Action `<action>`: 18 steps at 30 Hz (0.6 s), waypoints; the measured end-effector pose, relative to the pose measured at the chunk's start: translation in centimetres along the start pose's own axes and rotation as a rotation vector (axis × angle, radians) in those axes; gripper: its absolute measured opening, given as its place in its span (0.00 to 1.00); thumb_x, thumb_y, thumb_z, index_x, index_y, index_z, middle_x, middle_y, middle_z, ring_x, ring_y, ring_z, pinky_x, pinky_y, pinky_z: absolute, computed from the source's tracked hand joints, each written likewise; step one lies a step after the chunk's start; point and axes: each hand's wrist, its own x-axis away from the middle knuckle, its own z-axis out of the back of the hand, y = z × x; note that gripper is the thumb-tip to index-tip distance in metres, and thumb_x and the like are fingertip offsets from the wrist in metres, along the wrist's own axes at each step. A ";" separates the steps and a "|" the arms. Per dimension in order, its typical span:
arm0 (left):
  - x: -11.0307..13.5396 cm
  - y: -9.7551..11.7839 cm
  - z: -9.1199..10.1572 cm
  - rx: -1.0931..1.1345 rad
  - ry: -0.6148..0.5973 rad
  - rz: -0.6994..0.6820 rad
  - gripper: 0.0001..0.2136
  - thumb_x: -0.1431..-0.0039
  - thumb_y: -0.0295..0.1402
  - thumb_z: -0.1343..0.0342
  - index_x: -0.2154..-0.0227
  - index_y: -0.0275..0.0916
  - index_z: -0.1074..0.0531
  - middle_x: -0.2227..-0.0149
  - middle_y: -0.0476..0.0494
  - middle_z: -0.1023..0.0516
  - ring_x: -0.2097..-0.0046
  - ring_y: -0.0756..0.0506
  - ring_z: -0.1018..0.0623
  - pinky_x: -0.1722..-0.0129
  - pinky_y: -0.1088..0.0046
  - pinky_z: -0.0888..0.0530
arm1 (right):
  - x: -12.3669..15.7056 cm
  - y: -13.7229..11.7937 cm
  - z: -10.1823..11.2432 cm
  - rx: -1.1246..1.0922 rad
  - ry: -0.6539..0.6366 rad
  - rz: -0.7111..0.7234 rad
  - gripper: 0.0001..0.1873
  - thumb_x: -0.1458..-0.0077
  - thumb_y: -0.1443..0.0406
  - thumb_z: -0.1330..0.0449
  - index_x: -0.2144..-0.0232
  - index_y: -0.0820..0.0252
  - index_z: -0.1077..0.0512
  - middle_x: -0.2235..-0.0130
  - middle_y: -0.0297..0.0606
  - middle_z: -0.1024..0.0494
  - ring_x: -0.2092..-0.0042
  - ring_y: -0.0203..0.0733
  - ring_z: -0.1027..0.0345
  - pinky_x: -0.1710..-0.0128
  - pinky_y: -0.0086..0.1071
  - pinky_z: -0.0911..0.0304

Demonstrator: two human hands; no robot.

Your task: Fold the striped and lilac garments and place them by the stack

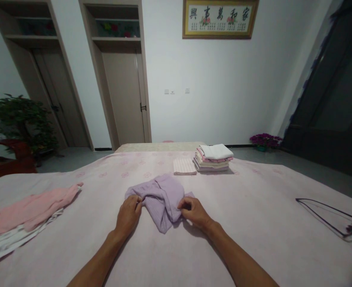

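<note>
A crumpled lavender garment lies in front of me on the pale pink sheet. Its exact kind is hidden by the folds. At its left edge, my left hand pinches the cloth between thumb and fingers. My right hand grips the opposite side the same way, with a lavender corner showing just behind it. Beyond the garment sits a flat striped folded cloth, beside a stack of folded clothes with a white piece on top.
To the left, a pink garment lies over white patterned clothing. A black wire hanger rests at the right. Past the sheet's far edge stands a beige surface. A leafy plant and a wooden armrest are at far left.
</note>
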 end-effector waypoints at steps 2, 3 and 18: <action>0.2 -0.3 -0.1 0.056 0.036 0.054 0.12 0.33 0.36 0.56 0.60 0.40 0.28 0.57 0.40 0.23 0.53 0.40 0.24 0.48 0.59 0.29 | 0.4 -2.1 -0.4 -0.200 -0.130 -0.040 0.07 0.61 0.73 0.41 0.76 0.61 0.25 0.73 0.34 0.23 0.68 0.37 0.31 0.65 0.30 0.37; 0.2 -0.6 -0.1 0.082 0.056 0.069 0.13 0.33 0.37 0.56 0.59 0.40 0.28 0.56 0.40 0.23 0.52 0.40 0.24 0.46 0.58 0.29 | 0.8 -3.4 -0.5 -0.287 -0.244 -0.055 0.05 0.61 0.71 0.38 0.76 0.62 0.25 0.73 0.33 0.23 0.69 0.36 0.31 0.65 0.29 0.37; 0.4 2.4 0.9 0.696 -0.129 0.107 0.16 0.38 0.46 0.48 0.60 0.39 0.24 0.58 0.41 0.20 0.55 0.40 0.22 0.50 0.64 0.28 | -6.7 -4.4 -1.4 0.085 -0.043 -0.080 0.18 0.45 0.59 0.41 0.56 0.62 0.23 0.53 0.46 0.20 0.52 0.48 0.28 0.47 0.42 0.36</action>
